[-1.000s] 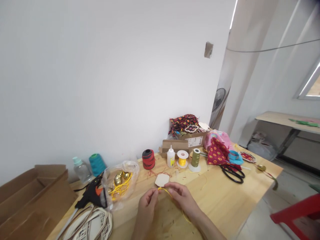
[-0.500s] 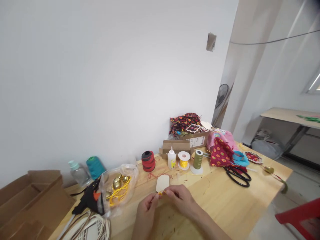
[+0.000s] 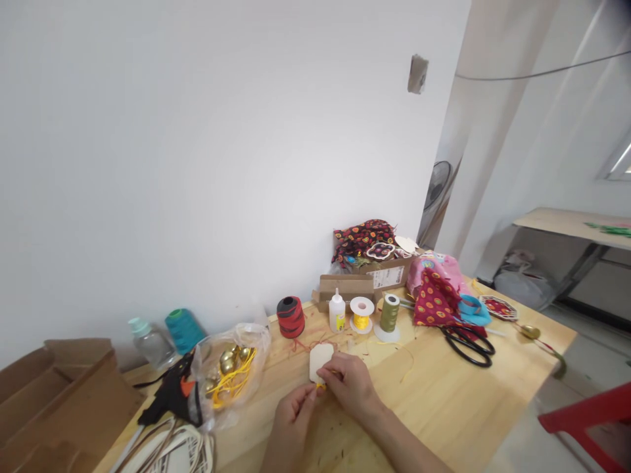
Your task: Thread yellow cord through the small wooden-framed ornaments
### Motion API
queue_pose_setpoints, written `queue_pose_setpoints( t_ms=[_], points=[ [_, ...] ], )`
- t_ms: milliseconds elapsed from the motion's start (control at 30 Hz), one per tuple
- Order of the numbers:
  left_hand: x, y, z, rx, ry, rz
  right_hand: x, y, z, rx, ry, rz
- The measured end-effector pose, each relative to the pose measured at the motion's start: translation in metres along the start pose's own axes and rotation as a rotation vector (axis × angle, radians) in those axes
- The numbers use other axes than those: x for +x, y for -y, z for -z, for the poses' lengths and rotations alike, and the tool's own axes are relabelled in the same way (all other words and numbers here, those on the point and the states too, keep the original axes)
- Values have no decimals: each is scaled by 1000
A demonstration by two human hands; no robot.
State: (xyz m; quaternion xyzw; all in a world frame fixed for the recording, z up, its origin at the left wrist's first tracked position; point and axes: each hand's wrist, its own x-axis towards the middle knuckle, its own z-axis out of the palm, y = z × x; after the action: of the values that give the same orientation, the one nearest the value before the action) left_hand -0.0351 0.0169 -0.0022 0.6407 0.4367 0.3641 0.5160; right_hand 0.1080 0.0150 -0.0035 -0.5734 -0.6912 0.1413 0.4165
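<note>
My left hand (image 3: 292, 419) and my right hand (image 3: 351, 384) meet over the wooden table (image 3: 444, 401), both pinched on a thin yellow cord (image 3: 320, 385). The cord runs to the lower edge of a small pale wooden tag (image 3: 320, 360) that lies flat just beyond my fingertips. My right fingers touch the tag's bottom right corner. Most of the cord is hidden between my fingers.
Left of my hands lie a clear bag of gold bells and yellow cord (image 3: 231, 369), a black glue gun (image 3: 172, 396), cardboard boxes (image 3: 59, 401). Behind stand a red spool (image 3: 290, 316), glue bottle (image 3: 337, 311), yellow spool (image 3: 361, 315), green spool (image 3: 389, 314). Scissors (image 3: 468, 341) and fabric (image 3: 436, 297) lie right.
The loose yellow cord that trailed over my right wrist is now gathered up between my fingers. Both hands have closed in on the tag's lower edge. The view has shifted slightly.
</note>
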Motion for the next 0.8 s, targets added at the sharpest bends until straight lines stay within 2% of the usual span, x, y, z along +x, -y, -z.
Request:
queue_pose_setpoints(
  t_ms=[167, 333, 700, 800],
  points=[
    [-1, -2, -2, 19, 44, 14, -4, 0, -2, 19, -43, -7],
    [-1, -4, -3, 17, -11, 11, -6, 0, -2, 82, -53, 19],
    [7, 5, -2, 65, -31, 35, -10, 2, -2, 107, -82, 117],
    [7, 7, -2, 71, -46, 45, -10, 1, -2, 115, -95, 104]
  ],
)
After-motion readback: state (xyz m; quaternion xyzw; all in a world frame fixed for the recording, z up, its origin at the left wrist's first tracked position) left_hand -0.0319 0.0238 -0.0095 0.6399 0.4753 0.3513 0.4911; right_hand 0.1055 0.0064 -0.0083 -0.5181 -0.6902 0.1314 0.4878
